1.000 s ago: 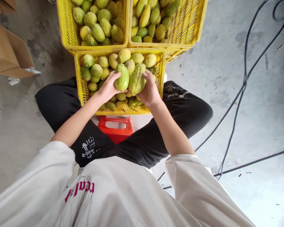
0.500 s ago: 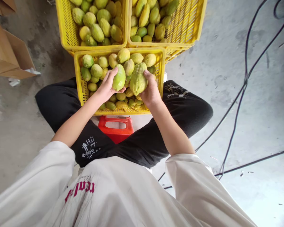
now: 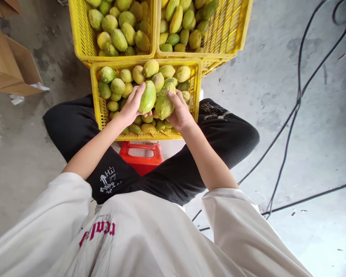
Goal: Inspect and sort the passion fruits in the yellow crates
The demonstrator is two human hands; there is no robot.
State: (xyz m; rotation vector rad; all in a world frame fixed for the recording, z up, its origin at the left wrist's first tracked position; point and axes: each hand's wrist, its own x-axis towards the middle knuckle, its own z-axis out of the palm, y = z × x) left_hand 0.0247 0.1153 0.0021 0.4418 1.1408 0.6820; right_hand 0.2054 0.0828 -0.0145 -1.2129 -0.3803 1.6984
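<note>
Both grips full: L hand (image 3: 132,102) pinches smooth green fruit (image 3: 148,97), R hand (image 3: 181,111) bumpy fruit (image 3: 163,104), both over front crate (image 3: 196,77). Crate's far rim nr 2 rear crates (image 3: 81,36), legs (image 3: 225,130) flank its sides; floor (image 3: 265,96) w/ cables (image 3: 298,101) opens out to R.

Stained grey concrete floor (image 3: 265,88), black cables (image 3: 299,101) crossing at right, open cardboard box (image 3: 2,54) at left, red plastic stool (image 3: 143,165) partly hidden, glare lower right.

The left-held fruit (image 3: 148,97) is bright green, the right-held fruit (image 3: 164,105) yellow-green, the nearest crate (image 3: 150,137) yellow, the stool (image 3: 141,165) red.
</note>
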